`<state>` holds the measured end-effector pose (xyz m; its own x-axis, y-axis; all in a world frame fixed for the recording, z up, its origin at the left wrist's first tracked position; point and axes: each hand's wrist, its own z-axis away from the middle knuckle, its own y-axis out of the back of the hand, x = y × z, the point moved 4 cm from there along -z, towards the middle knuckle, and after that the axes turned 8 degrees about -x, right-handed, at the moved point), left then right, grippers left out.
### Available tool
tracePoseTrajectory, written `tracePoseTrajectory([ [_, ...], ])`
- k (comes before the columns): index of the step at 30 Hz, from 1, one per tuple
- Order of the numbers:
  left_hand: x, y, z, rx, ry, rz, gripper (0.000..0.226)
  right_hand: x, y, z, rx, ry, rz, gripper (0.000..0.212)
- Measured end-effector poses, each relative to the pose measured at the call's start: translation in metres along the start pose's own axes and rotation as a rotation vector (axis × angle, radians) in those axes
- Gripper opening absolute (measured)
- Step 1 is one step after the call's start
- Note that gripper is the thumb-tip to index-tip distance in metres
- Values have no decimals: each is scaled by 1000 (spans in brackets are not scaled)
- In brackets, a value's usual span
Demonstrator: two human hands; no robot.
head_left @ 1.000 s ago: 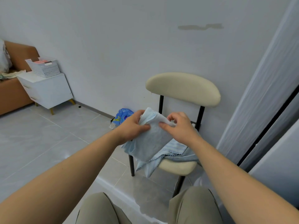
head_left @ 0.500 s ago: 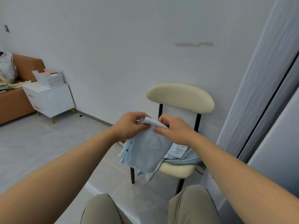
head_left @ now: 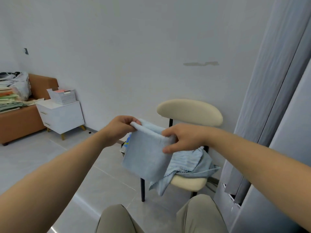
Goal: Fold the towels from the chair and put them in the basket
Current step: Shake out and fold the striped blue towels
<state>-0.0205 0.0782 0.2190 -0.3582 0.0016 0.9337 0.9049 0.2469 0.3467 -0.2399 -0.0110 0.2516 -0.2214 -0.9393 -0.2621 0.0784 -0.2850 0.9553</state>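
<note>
Knees point(head_left: 117, 219): two, in khaki trousers, at the bottom edge of the view; the person's bare forearms reach forward above them.
Left hand point(head_left: 120, 126): fingers curled, pinching the upper left corner of the towel's top edge.
Right hand point(head_left: 181, 137): fingers curled over the upper right corner, thumb pressed on the near face of the cloth.
Held towel point(head_left: 146, 157): light blue, doubled over, top fold stretched between the two hands. It hangs in the air in front of the chair, its lower edge ahead of the seat's left side.
Other towels point(head_left: 190, 162): light blue heap on the chair seat, crumpled; one end droops over the front left edge of the seat.
Chair point(head_left: 190, 111): cream padded seat and oval backrest, black legs, standing against the wall.
Floor item point(head_left: 127, 142): something blue and printed by the wall, mostly hidden behind the held towel; cannot tell what it is.
Curtain point(head_left: 269, 81): grey, hanging just right of the chair.
Basket point(head_left: 62, 96): white, perforated, on top of the cabinet, well apart from the chair; something pink inside.
Cabinet point(head_left: 62, 115): white, two drawers, gold legs, far left against the wall.
Sofa point(head_left: 20, 121): brown, beside the cabinet, piled with folded cloth and a bag.
</note>
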Motion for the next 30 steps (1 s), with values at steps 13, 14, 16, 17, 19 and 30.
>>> tracePoseTrajectory([
  [13, -50, 4, -24, -156, 122, 80, 16, 42, -8, -76, 252, -68, -192, 18],
  [14, -58, 12, -35, -148, 128, 59, 15, 52, -9, -87, 252, -61, -229, 18],
  [16, -75, 30, -61, -132, 152, 99, 12, 78, -9, -117, 251, -26, -425, 22],
  [17, -85, 40, -76, -129, 179, 156, 13, 94, -9, -135, 244, 4, -568, 24],
  [19, -106, 60, -103, -114, 240, 261, 23, 119, -7, -174, 246, 36, -782, 31],
  [30, 42, 220, -149, -121, 459, -233, 46, 62, 183, -305, 121, 51, -804, 73],
])
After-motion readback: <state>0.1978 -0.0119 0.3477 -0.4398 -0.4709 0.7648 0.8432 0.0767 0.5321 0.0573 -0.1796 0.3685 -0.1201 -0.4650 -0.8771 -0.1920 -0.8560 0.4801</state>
